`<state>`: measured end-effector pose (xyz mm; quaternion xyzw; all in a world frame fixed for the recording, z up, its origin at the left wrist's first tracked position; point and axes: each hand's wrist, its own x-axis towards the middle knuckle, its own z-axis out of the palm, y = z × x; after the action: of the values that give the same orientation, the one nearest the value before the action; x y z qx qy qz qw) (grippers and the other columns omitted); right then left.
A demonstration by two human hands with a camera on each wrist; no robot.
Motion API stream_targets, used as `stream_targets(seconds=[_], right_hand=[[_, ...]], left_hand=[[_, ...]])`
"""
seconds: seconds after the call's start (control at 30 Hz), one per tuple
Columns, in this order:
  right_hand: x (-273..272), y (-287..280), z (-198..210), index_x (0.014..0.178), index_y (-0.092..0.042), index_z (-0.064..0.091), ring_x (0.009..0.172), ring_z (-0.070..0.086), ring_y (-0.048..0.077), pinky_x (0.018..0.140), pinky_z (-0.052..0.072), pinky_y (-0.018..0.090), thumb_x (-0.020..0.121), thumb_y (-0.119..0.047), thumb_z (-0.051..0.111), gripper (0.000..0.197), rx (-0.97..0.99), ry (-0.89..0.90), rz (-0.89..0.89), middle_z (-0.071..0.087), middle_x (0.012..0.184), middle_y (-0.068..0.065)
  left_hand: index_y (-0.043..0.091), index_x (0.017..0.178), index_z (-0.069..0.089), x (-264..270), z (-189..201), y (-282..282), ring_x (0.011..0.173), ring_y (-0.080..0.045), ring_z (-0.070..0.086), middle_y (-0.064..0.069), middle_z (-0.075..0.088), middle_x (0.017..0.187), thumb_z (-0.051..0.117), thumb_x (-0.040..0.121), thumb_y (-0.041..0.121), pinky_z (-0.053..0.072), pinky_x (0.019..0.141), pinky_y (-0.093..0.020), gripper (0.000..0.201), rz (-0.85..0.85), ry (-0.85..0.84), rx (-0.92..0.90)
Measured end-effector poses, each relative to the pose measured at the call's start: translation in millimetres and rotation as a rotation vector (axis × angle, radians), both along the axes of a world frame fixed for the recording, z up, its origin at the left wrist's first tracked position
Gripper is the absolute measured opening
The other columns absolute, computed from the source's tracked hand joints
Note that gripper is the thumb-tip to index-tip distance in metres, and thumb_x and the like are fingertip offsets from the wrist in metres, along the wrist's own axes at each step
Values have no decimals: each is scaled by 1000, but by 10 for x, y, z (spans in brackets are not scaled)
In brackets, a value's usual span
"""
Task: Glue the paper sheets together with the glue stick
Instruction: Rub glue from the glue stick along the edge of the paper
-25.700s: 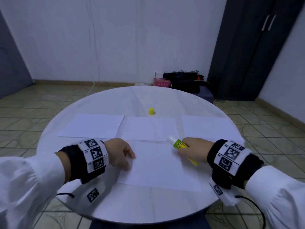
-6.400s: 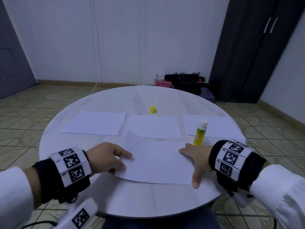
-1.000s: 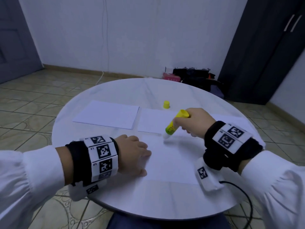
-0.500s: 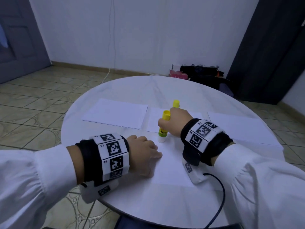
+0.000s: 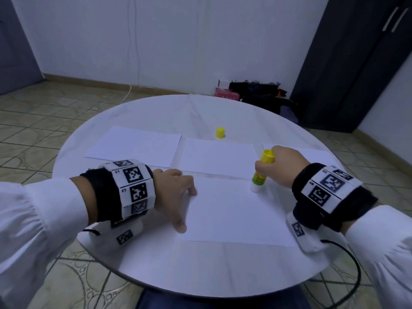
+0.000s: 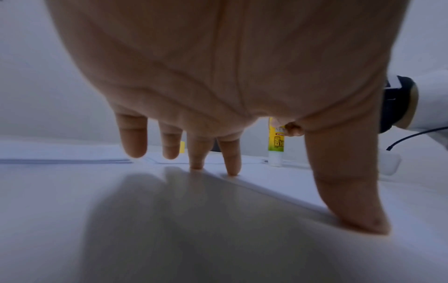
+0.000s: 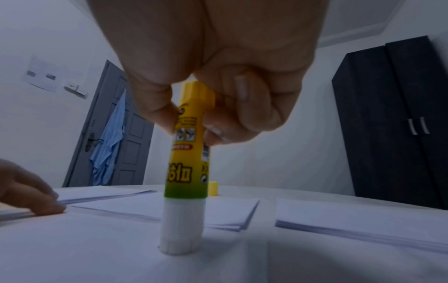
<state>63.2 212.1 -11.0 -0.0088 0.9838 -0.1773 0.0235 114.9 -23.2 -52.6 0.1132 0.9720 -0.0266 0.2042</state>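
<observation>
Head view, table: round white table [image 5: 191, 112] on a tiled floor [image 5: 33, 121]; white wall behind, dark wardrobe [image 5: 356, 63] at right, bags [image 5: 256, 90] by the wall.
Head view, paper: 3 stacks in a far row, left stack [image 5: 136, 146], middle stack [image 5: 218, 157], right stack [image 5: 312, 152]; near sheet [image 5: 234, 210] in front of them.
Head view, cap: yellow cap [image 5: 220, 133] stands just beyond the middle stack.
Head view, hands: left hand [image 5: 171, 195] spread, fingertips pressing the near sheet's left edge; right hand [image 5: 283, 166] grips the glue stick [image 5: 262, 172], upright, white tip down on the sheet's far right corner.
Left wrist view: fingers [image 6: 230, 157] straight, thumb and 2 fingertips on the sheet edge; glue stick [image 6: 276, 145] upright beyond.
Right wrist view: thumb and curled fingers pinch the glue stick [image 7: 186, 172]; grey door [image 7: 116, 134] with a blue cloth [image 7: 109, 145] hung on it.
Change: 0.5 s ago the glue stick stood near the sheet's far left corner beside the left hand; it is now at the far right corner.
</observation>
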Motion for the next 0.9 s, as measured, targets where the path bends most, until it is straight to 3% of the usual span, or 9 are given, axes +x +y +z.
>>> stream_targets(seconds=[0.17, 0.27, 0.37, 0.43, 0.53, 0.63, 0.77, 0.9], right_hand=[[23, 32, 31, 74, -14, 41, 73, 47, 22, 53, 30, 29, 81, -27, 59, 23, 29, 51, 26, 48, 77, 2], [116, -170, 76, 74, -11, 47, 71, 48, 21, 54, 34, 27, 77, -19, 61, 17, -64, 106, 170, 52, 76, 2], [239, -483, 110, 80, -6, 56, 75, 52, 21, 64, 40, 31, 79, -25, 61, 20, -161, 37, 326, 57, 80, 4], [291, -673, 99, 73, -8, 52, 67, 48, 18, 59, 36, 30, 80, -29, 60, 24, -161, -13, 398, 51, 73, 2], [297, -872, 54, 64, -14, 41, 60, 40, 13, 52, 30, 27, 81, -31, 60, 31, -145, -19, 426, 44, 66, -1], [278, -976, 4, 64, -16, 41, 61, 40, 13, 52, 30, 27, 83, -32, 60, 32, -131, -7, 438, 43, 67, -2], [341, -1010, -45, 67, -17, 40, 63, 42, 12, 53, 30, 27, 83, -39, 59, 33, -110, -17, 468, 45, 71, -3], [531, -971, -3, 71, -10, 49, 68, 47, 17, 58, 36, 29, 83, -30, 58, 24, -107, -43, 554, 51, 73, 2]], left_hand=[[38, 148, 7, -45, -36, -87, 141, -19, 25, 11, 19, 154, 75, 52, 72, 20, 116, -42, 122, 60, -33, -13], [36, 150, -6, -41, -25, -117, 143, -24, 21, 8, 13, 158, 78, 51, 71, 16, 118, -42, 135, 103, -64, 19], [34, 149, -16, -14, -2, -106, 145, -24, 18, 6, 12, 159, 80, 52, 68, 13, 118, -41, 141, 124, -75, 41], [32, 149, -18, 1, 11, -87, 145, -22, 18, 5, 14, 159, 81, 52, 67, 14, 118, -40, 143, 122, -66, 52], [33, 149, -13, 36, 36, -57, 142, -24, 23, 4, 21, 156, 82, 55, 63, 19, 114, -39, 136, 129, -55, 42], [39, 146, -7, 62, 77, -39, 136, -29, 29, 2, 28, 151, 82, 56, 63, 26, 110, -40, 129, 133, -66, 23], [36, 147, 5, 62, 96, -20, 136, -27, 30, 3, 30, 147, 82, 58, 59, 27, 109, -39, 119, 128, -70, 32], [40, 138, 19, 30, 43, -45, 134, -26, 35, 4, 38, 139, 80, 43, 71, 30, 110, -46, 117, 89, -87, 34]])
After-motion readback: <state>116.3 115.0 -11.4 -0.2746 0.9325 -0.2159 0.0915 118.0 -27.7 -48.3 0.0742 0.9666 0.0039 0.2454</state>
